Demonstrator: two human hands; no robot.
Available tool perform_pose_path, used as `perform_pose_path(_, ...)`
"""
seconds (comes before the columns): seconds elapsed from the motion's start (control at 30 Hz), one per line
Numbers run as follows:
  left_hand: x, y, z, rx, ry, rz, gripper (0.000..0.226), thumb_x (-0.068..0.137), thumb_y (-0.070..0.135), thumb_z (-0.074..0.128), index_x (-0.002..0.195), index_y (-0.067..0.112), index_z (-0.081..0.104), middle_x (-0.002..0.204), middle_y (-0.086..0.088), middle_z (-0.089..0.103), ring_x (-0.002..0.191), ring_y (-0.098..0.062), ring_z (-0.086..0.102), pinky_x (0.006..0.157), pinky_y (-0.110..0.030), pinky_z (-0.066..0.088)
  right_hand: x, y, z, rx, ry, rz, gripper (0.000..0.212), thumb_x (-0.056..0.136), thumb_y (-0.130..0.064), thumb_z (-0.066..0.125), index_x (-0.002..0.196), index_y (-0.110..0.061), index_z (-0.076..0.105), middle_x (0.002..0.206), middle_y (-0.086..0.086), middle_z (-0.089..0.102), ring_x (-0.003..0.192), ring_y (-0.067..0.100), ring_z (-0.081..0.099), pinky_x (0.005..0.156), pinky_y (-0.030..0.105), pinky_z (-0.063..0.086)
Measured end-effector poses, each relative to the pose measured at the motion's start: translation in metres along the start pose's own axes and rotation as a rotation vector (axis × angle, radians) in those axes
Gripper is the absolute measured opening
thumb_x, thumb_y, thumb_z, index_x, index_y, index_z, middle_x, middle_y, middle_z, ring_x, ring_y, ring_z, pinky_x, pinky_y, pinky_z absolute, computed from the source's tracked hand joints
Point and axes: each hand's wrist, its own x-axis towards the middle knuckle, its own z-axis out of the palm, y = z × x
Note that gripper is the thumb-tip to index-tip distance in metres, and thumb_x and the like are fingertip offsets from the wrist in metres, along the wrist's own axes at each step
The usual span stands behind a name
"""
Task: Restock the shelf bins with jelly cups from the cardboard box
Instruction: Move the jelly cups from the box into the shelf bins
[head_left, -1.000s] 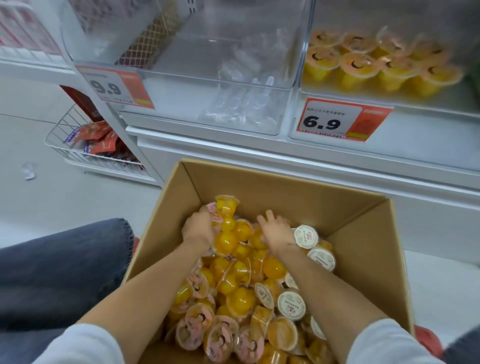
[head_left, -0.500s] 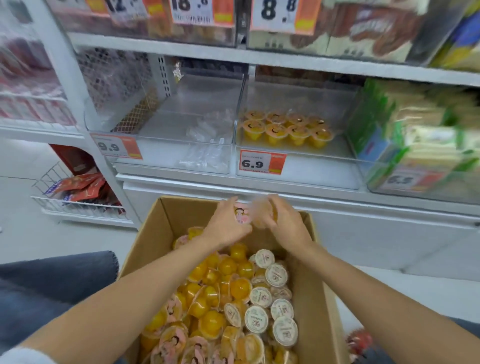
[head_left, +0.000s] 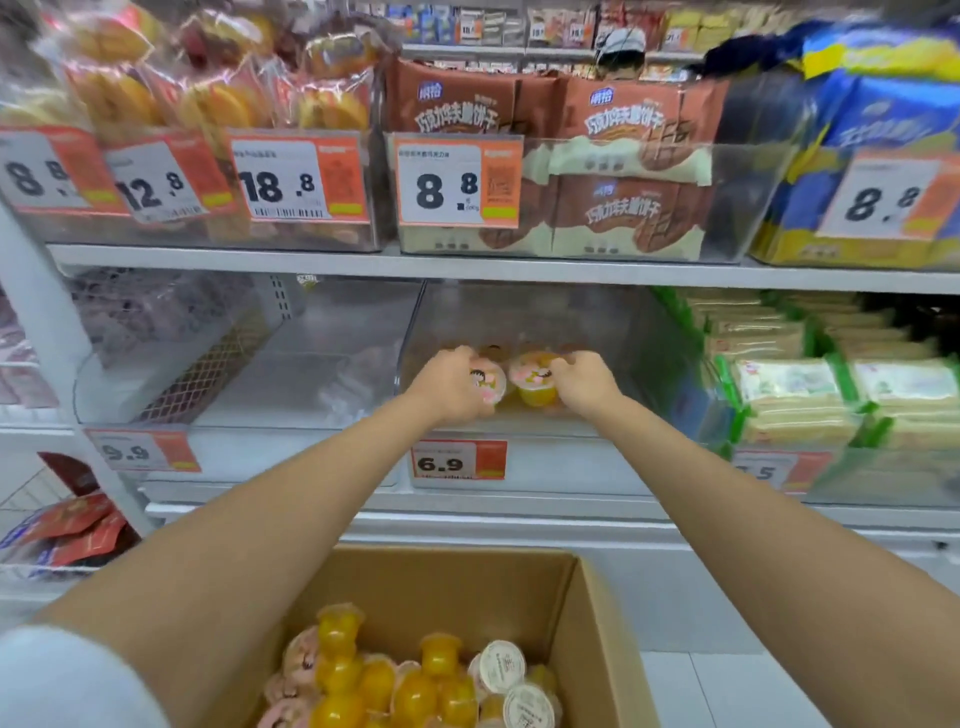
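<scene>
both arms reach far out to the shelf. the left hand (head_left: 452, 387) curls its fingers round a pink-lid cup (head_left: 488, 384). the right hand (head_left: 584, 382) curls round a yellow cup (head_left: 532, 382) the same way. the two cups are side by side between the hands, just past the front edge of the middle bin (head_left: 519, 317), the clear one over the 6.9 tag (head_left: 458, 460). i think each hand takes one cup so two go in at once. the hands grip from the outer sides, so the cups can be set down next to each other.

a few more cups seem to sit far back in that bin, but it is blurry and i cannot count them. much of the bin looks bare, so i think lots of filling is left.

the cardboard box (head_left: 457, 577) is near the person, open on top for easy grabbing. it holds a heap of jelly cups (head_left: 415, 686), mostly yellow, some with white lids. the left bin (head_left: 260, 364) holds something see-through i cannot make out. on the right are green and white packs (head_left: 810, 384).
</scene>
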Motion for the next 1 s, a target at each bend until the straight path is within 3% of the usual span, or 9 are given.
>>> perform_pose_path(0.13,0.030,-0.018,0.024,0.180,-0.237,-0.117,0.059,0.078,0.029,0.076,0.125,0.003,0.053,0.124,-0.013,0.059,0.107,-0.027,0.058,0.085,-0.030,0.047,0.011,0.011,0.008,-0.205,-0.376,0.081,0.026,0.095,-0.010,0.049,0.069,-0.008,0.051,0.086,0.010,0.053,0.081,0.022,0.049,0.073,0.032,0.045)
perform_pose_path(0.2,0.040,-0.028,0.036,0.197,-0.299,-0.131,0.065,0.075,0.044,0.077,0.123,0.006,0.056,0.123,-0.010,0.060,0.103,-0.025,0.058,0.086,-0.029,0.048,0.017,0.017,0.012,-0.256,-0.423,0.138,0.021,0.095,-0.011,0.053,0.074,-0.012,0.050,0.094,0.011,0.055,0.086,0.024,0.053,0.074,0.030,0.045)
perform_pose_path(0.27,0.048,-0.036,0.045,0.169,-0.232,-0.090,0.085,0.055,0.077,0.070,0.117,0.020,0.062,0.116,0.002,0.065,0.104,-0.021,0.061,0.091,-0.033,0.051,0.026,0.025,0.018,-0.234,-0.380,0.150,0.013,0.093,-0.017,0.056,0.087,-0.005,0.057,0.096,0.013,0.059,0.090,0.025,0.059,0.075,0.034,0.047)
perform_pose_path(0.33,0.049,-0.038,0.045,0.185,-0.094,-0.021,0.082,0.051,0.085,0.062,0.108,0.026,0.066,0.105,0.006,0.068,0.099,-0.021,0.064,0.085,-0.037,0.055,0.029,0.028,0.020,-0.095,-0.350,0.209,0.016,0.091,-0.018,0.062,0.093,-0.002,0.060,0.092,0.012,0.059,0.090,0.025,0.060,0.079,0.035,0.050)
perform_pose_path(0.43,0.046,-0.035,0.038,0.231,-0.024,0.055,0.059,0.067,0.065,0.072,0.107,0.022,0.067,0.105,0.002,0.068,0.096,-0.023,0.064,0.083,-0.039,0.055,0.025,0.024,0.020,0.011,-0.338,0.249,0.010,0.092,-0.011,0.062,0.090,-0.002,0.057,0.089,0.012,0.057,0.080,0.023,0.059,0.078,0.033,0.052)
perform_pose_path(0.57,0.045,-0.038,0.033,0.092,-0.069,-0.003,0.033,0.079,0.031,0.076,0.106,0.012,0.072,0.109,-0.003,0.069,0.101,-0.023,0.064,0.086,-0.033,0.052,0.026,0.012,0.028,0.099,-0.350,0.344,0.033,0.092,-0.003,0.060,0.124,0.004,0.050,0.114,0.016,0.059,0.068,0.021,0.066,0.069,0.031,0.060)
perform_pose_path(0.63,0.046,-0.039,0.031,0.084,-0.076,-0.011,0.033,0.078,0.026,0.075,0.107,0.010,0.071,0.110,-0.004,0.068,0.103,-0.025,0.063,0.084,-0.032,0.050,0.025,0.004,0.035,0.140,-0.366,0.359,0.037,0.092,-0.001,0.060,0.127,0.004,0.048,0.121,0.016,0.057,0.068,0.022,0.066,0.063,0.030,0.060)
perform_pose_path(0.77,0.042,-0.036,0.032,0.060,-0.153,-0.011,0.049,0.073,0.028,0.083,0.116,0.010,0.065,0.114,-0.001,0.063,0.105,-0.023,0.058,0.082,-0.025,0.044,0.023,0.001,0.045,0.190,-0.369,0.375,0.034,0.087,-0.004,0.068,0.118,0.000,0.057,0.105,0.013,0.064,0.071,0.019,0.069,0.068,0.032,0.061)
perform_pose_path(1.0,0.041,-0.035,0.036,0.034,-0.047,-0.081,0.051,0.072,0.022,0.084,0.116,0.008,0.063,0.120,-0.009,0.062,0.110,-0.029,0.058,0.089,-0.032,0.048,0.027,0.008,0.041,0.226,-0.332,0.346,0.038,0.082,0.000,0.072,0.117,0.003,0.057,0.115,0.016,0.063,0.071,0.020,0.072,0.069,0.029,0.061)
